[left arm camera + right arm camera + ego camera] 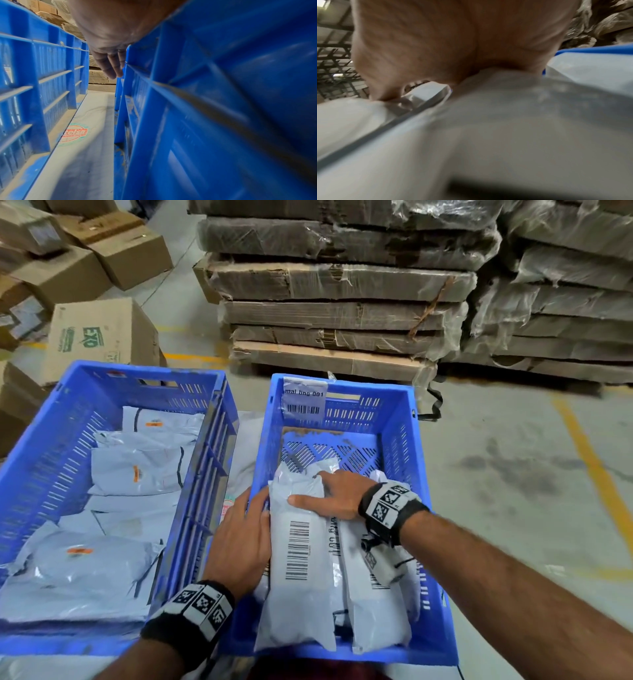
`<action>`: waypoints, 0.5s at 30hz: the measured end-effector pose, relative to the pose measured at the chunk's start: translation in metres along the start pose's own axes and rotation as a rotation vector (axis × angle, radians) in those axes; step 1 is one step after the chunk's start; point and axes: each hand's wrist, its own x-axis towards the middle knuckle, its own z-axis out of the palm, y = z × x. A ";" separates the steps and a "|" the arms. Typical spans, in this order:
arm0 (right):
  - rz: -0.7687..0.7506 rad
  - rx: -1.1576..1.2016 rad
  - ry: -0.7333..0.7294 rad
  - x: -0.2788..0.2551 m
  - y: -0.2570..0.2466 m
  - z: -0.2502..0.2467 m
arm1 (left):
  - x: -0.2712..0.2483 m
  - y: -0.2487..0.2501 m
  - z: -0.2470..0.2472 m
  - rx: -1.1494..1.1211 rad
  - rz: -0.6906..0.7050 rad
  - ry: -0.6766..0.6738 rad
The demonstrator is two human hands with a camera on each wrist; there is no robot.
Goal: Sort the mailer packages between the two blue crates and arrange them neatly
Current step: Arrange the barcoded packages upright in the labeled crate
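Note:
Two blue crates stand side by side. The left crate (pixel 137 371) holds several grey mailers (pixel 137 470) lying flat. In the right crate (pixel 376 392) a white mailer with a barcode (pixel 298 577) stands beside another mailer (pixel 370 611). My right hand (pixel 329 491) lies flat on their tops, fingers spread and thumb on the barcode mailer. In the right wrist view its palm (pixel 453 40) presses the mailer (pixel 488 121). My left hand (pixel 243 529) reaches over this crate's left rim with straight fingers (pixel 111 65) against the barcode mailer's side.
A narrow gap with a red round sticker (pixel 73 133) separates the crates. Cardboard boxes (pixel 99 330) are piled at the left. Wrapped stacks of flattened cardboard (pixel 342 313) on pallets stand behind. A barcode label (pixel 303 402) hangs on the right crate's far wall. Grey floor with yellow lines lies to the right.

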 end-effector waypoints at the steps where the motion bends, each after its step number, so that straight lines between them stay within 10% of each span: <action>1: -0.005 0.008 0.016 -0.003 0.002 -0.003 | 0.000 0.000 0.000 0.004 -0.004 0.000; 6: 0.046 0.052 0.265 -0.006 0.017 -0.026 | -0.002 0.001 -0.001 -0.009 -0.012 0.009; 15: 0.073 0.135 0.017 0.032 0.013 -0.042 | 0.001 0.002 -0.001 -0.023 0.006 0.004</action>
